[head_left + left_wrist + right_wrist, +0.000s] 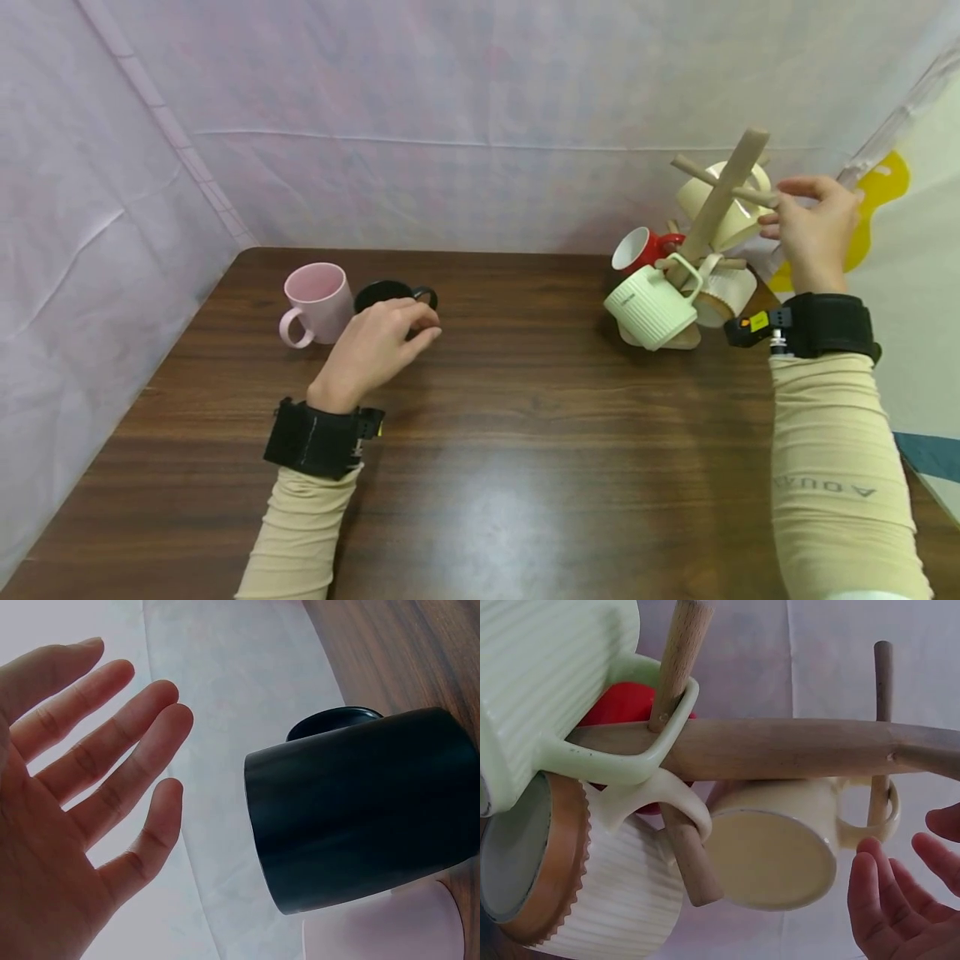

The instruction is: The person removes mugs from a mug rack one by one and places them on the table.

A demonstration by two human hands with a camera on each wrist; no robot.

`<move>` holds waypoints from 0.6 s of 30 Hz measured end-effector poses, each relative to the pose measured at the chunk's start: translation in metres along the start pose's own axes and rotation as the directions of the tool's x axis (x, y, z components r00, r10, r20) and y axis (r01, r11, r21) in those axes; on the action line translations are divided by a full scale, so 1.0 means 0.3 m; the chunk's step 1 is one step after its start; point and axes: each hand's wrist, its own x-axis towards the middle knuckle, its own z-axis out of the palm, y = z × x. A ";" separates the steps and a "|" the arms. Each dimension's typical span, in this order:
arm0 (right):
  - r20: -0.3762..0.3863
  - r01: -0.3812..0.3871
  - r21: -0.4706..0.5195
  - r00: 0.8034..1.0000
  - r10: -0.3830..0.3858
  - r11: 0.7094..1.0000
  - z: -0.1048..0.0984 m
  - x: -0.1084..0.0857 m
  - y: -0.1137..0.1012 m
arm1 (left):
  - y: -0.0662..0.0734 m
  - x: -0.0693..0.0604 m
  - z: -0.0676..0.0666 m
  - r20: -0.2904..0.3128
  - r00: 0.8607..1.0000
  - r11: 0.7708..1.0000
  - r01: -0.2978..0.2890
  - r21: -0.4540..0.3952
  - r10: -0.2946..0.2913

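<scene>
Both hands (375,346) (819,221), fingers (131,765) loosely parted, empty | pink mug (332,308) beside black mug (360,814) | rack post (712,212) before cream mug (772,859)

Black mug (360,814), cream mug (776,855), green mug (651,310) (ribbed)

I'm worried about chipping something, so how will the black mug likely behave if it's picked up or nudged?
The black mug looks rigid, so it probably won't flex. It appears smooth, so may be slippery, though its handle should help. Standing upright on the table, it might slide if nudged left, perhaps knocking the pink mug.
</scene>
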 end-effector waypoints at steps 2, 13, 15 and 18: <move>0.010 -0.006 0.025 1.000 0.005 1.000 -0.004 0.005 0.003 | 0.001 0.000 0.001 0.000 1.000 1.000 0.000 -0.002 0.000; 0.063 0.004 0.147 0.998 -0.013 0.989 -0.004 0.036 0.015 | 0.007 0.001 -0.004 -0.004 1.000 1.000 -0.004 0.005 0.004; 0.067 0.009 0.164 0.998 -0.020 0.986 0.000 0.040 0.017 | 0.009 -0.001 -0.005 -0.003 1.000 1.000 -0.001 0.005 0.001; 0.077 0.004 0.176 0.997 -0.018 0.984 0.003 0.044 0.014 | 0.010 -0.003 -0.005 -0.004 1.000 1.000 0.000 0.007 0.000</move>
